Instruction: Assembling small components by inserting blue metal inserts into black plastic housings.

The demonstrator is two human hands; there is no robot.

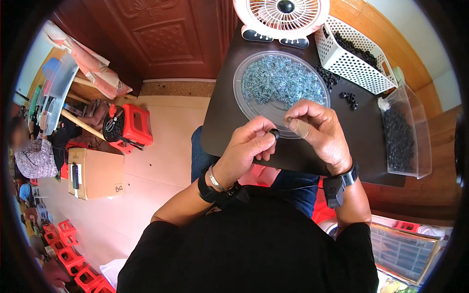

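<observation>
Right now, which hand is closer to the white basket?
The right hand. It is over the round clear tray's near edge, below and left of the white basket. The left hand is farther left.

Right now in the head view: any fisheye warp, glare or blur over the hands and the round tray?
Head view: strong fisheye, black vignette at the rim, table edges bowed. Even daylight, soft shadows. Mild sheen on the clear round tray; its small metal parts read as texture only. Left hand and right hand reasonably sharp; the small black ring is resolvable. A blurred patch sits at far left.
</observation>
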